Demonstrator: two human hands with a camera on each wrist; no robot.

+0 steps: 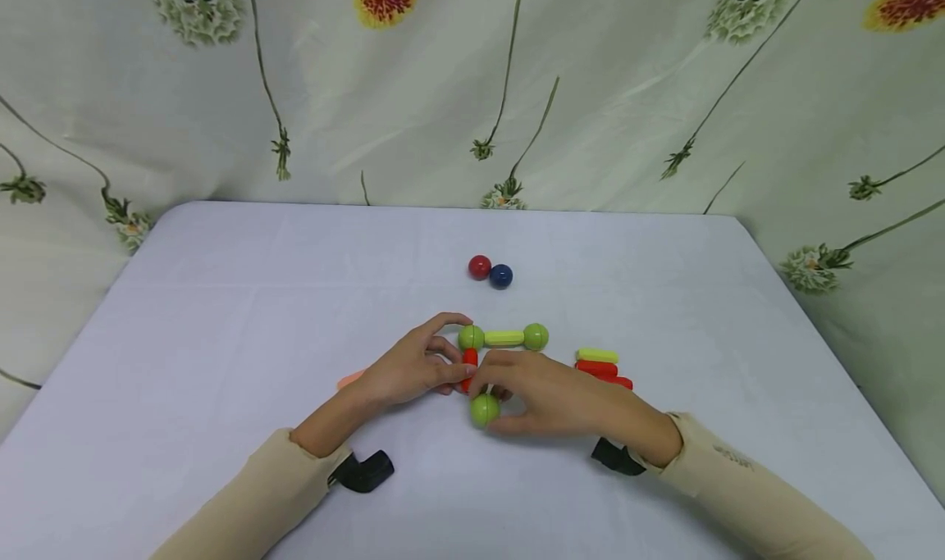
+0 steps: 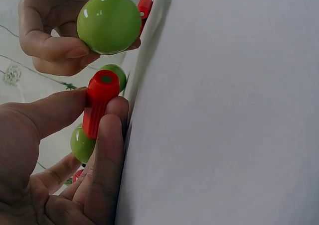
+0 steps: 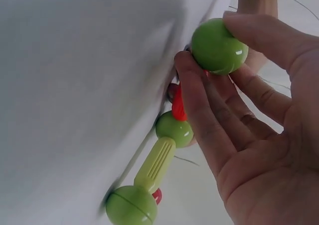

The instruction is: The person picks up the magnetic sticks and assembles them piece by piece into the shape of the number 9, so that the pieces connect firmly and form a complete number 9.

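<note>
Ball (image 1: 484, 410) in right hand (image 1: 550, 396), mid-table

My head view is bright and evenly lit, with only soft, faint shadows under the forearms on the table (image 1: 221, 314). The curtain (image 1: 627, 93) bows slightly toward the frame edges. My right wrist view is smeared with blur across the tabletop. Small glare spots sit on the green ball (image 2: 108, 23).

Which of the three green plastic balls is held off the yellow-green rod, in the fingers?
The green ball nearest the camera, pinched in the right hand. The other two cap the ends of the ribbed yellow-green rod.
</note>
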